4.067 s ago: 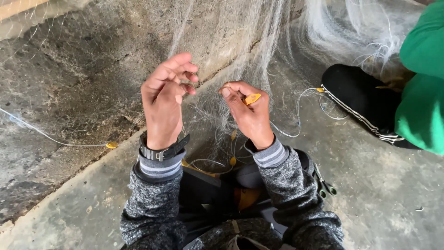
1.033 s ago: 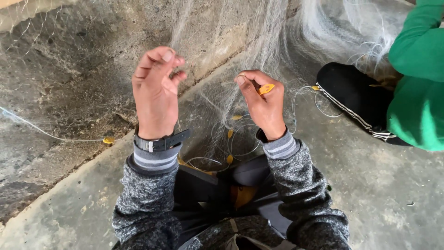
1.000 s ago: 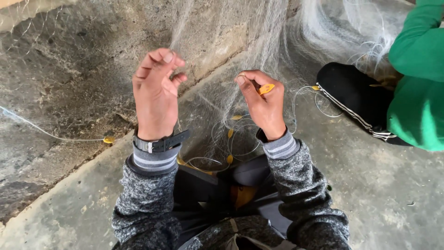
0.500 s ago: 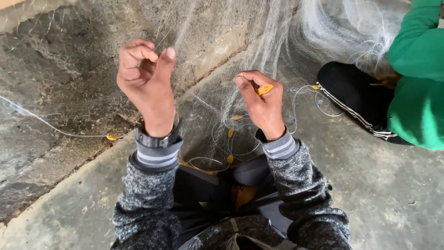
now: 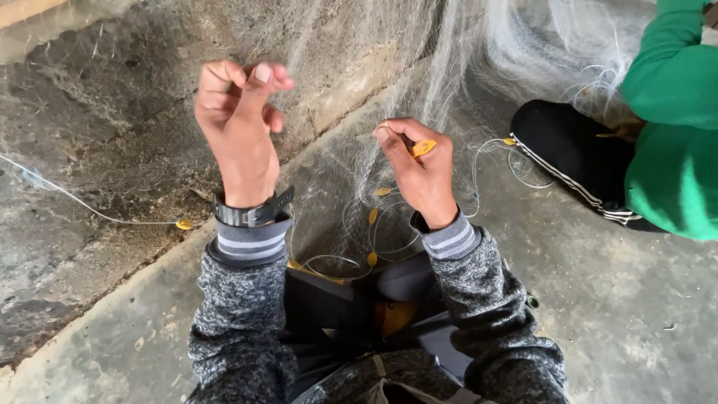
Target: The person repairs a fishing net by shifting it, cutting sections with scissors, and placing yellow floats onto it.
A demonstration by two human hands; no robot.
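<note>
Lap, nearest: loops of pale cord (image 5: 359, 247) strung with small yellow floats (image 5: 372, 215) lie coiled on dark trousers; cord smooth and springy, floats hard and oval.
Left hand (image 5: 238, 123): raised on the left, fingers curled in with thumb pressed to fingertips, pinching fine strands of the fishing net (image 5: 359, 97); a dark wristband (image 5: 250, 213) sits above a striped grey cuff.
Right hand (image 5: 419, 168): lower, to the right, fingers clenched round a yellow float (image 5: 423, 147) and the cord running from it.
Net: hangs between and beyond both hands, draped from the far top down to the lap; near-transparent monofilament mesh, wispy, bunching into white folds far right.
Risk, tangling: the slack coils in the lap could snag each other or the mesh if pulled up fast.
Risk, tearing: so thin a filament may snap or cut into fingers under a hard tug between the two grips.
Risk, slipping: the pinch on the left is slight; the strands could slide free.
Floor (image 5: 598, 299): rough, stained concrete, gritty enough to catch the mesh.
Far right: another person's green sleeve (image 5: 673, 150) and dark striped trouser leg (image 5: 572, 153), near the net's bunched end.
</note>
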